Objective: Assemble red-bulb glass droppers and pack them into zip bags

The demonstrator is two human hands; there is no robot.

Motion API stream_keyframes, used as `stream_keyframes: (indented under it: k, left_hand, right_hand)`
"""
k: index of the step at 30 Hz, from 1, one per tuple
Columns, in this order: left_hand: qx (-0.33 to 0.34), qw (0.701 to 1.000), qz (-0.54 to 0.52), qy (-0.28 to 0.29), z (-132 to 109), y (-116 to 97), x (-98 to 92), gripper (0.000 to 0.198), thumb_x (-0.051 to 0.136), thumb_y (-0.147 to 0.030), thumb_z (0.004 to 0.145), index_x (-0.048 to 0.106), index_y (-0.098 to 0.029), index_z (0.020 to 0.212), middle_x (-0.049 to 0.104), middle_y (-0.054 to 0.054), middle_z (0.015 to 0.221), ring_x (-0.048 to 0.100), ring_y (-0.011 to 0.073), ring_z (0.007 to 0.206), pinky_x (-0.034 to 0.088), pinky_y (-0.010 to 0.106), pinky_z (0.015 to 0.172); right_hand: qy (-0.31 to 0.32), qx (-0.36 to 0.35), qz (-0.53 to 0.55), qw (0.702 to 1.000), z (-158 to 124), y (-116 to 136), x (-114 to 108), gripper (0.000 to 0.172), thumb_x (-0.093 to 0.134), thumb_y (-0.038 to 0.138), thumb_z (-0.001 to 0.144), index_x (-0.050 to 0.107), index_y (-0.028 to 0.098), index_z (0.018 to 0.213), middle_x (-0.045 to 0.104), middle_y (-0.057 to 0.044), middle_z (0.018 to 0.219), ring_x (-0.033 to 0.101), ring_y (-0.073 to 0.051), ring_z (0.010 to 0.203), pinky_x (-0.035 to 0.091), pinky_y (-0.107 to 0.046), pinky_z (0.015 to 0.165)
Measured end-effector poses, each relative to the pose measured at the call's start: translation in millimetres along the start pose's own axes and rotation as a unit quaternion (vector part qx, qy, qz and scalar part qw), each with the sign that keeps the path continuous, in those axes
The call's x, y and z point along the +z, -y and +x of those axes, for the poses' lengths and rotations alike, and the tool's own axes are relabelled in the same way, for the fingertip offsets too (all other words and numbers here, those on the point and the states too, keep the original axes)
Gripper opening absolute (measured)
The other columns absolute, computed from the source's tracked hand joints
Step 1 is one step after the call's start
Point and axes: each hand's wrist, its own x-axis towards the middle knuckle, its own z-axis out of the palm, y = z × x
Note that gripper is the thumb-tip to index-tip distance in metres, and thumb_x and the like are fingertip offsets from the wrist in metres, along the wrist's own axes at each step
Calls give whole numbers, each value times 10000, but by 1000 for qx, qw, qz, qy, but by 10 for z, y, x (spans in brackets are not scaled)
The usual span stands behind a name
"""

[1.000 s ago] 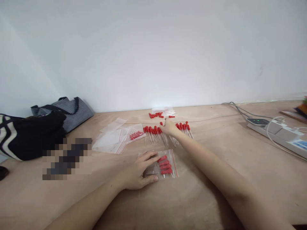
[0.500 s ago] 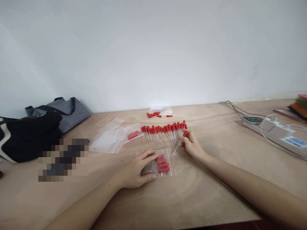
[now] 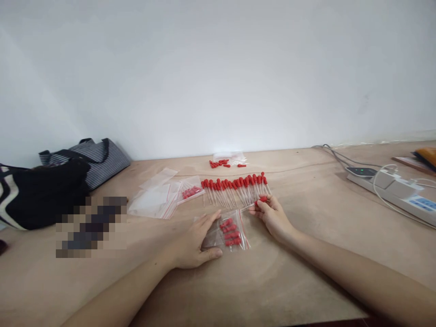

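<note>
My left hand (image 3: 199,240) lies with fingers spread over the left part of a clear zip bag (image 3: 243,231) on the table. Inside that bag are several droppers (image 3: 231,234) whose red rubber bulbs show near the red-lined mouth. My right hand (image 3: 270,215) pinches a single dropper (image 3: 261,200) by its red bulb. Its thin clear tube points left, with the tip by the upper corner of the bag's mouth; whether it has entered cannot be made out. Just beyond, a row of red-bulbed droppers (image 3: 235,184) lies side by side, bulbs away from me.
A filled zip bag (image 3: 190,190) and several flat clear bags (image 3: 150,200) lie to the left. Loose red bulbs (image 3: 218,163) rest near the wall. A striped bag (image 3: 111,159) and black bag (image 3: 47,190) stand left; a power strip (image 3: 391,190) with cables lies right.
My right hand has moved slightly down and left, bringing its dropper from a slant to nearly level at the bag's mouth. My left fingers have shifted back from the bulbs in the bag.
</note>
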Motion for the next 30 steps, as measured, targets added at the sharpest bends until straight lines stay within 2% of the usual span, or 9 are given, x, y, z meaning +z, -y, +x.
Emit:
stream_keyframes:
  k: [3, 6, 9, 14, 19, 24, 25, 27, 30]
  left_hand:
    - [-7, 1000, -5, 6, 1, 7, 4, 803, 556, -414, 740, 109, -204, 1372, 287, 107, 1393, 277, 286, 1261, 268, 458, 1021]
    - [-10, 1000, -8, 6, 5, 11, 8, 805, 554, -418, 738, 108, -200, 1371, 292, 107, 1391, 275, 284, 1263, 266, 452, 1025]
    - [-12, 1000, -9, 8, 9, 3, 4, 794, 546, -411, 745, 103, -202, 1370, 288, 109, 1392, 280, 281, 1261, 273, 449, 1021]
    - [-16, 1000, -7, 12, 8, -12, -7, 787, 542, -405, 748, 103, -200, 1369, 292, 108, 1389, 286, 276, 1259, 279, 443, 1021]
    - [-17, 1000, -5, 6, 6, -8, 0, 797, 552, -413, 741, 109, -208, 1370, 283, 100, 1395, 279, 282, 1262, 292, 437, 1017]
    - [-14, 1000, 1, 7, 3, 2, 10, 793, 541, -415, 753, 91, -212, 1374, 272, 105, 1399, 282, 280, 1260, 292, 443, 1014]
    - [-13, 1000, 3, 4, 2, 7, 12, 795, 542, -412, 753, 88, -211, 1374, 272, 107, 1399, 287, 282, 1258, 294, 449, 1011]
    - [-10, 1000, 6, 0, 2, 16, 16, 804, 550, -401, 750, 83, -210, 1376, 276, 113, 1396, 294, 289, 1253, 298, 459, 1004]
    - [-4, 1000, 13, -3, 3, 28, 21, 811, 553, -394, 749, 74, -209, 1378, 277, 122, 1394, 288, 296, 1255, 296, 474, 1000]
  right_hand:
    - [31, 1, -2, 1000, -41, -11, 15, 310, 597, 373, 667, 380, 234, 839, 499, 27, 695, 592, -143, 642, 517, -330, 660]
    - [85, 14, -24, 996, -96, 3, 35, 366, 671, 406, 594, 440, 202, 791, 540, 24, 687, 582, -118, 622, 502, -295, 659]
    - [137, 28, -63, 988, -141, 33, 47, 376, 697, 411, 564, 503, 167, 774, 550, 28, 640, 548, -85, 540, 473, -237, 549]
    - [224, 42, -154, 961, -180, 73, 64, 414, 588, 461, 674, 515, 150, 937, 504, 71, 514, 447, -55, 346, 340, -181, 341]
    - [253, -5, -187, 949, -178, 41, 65, 271, 522, 414, 749, 463, 194, 896, 569, 42, 709, 382, -16, 314, 291, -163, 306]
    - [283, -74, -238, 926, -80, 18, 71, 206, 610, 353, 700, 570, 171, 788, 590, -31, 916, 424, -10, 433, 328, -146, 364]
    - [294, -69, -239, 923, -54, 19, 84, 221, 618, 367, 691, 588, 166, 780, 599, -34, 900, 420, -11, 427, 316, -145, 355]
    - [312, -23, -237, 920, -6, 22, 125, 290, 615, 422, 680, 614, 160, 803, 613, -10, 722, 383, -13, 371, 281, -148, 327]
    - [297, 35, -219, 929, 34, 11, 200, 386, 630, 490, 629, 630, 149, 811, 560, 35, 516, 379, -35, 338, 287, -162, 326]
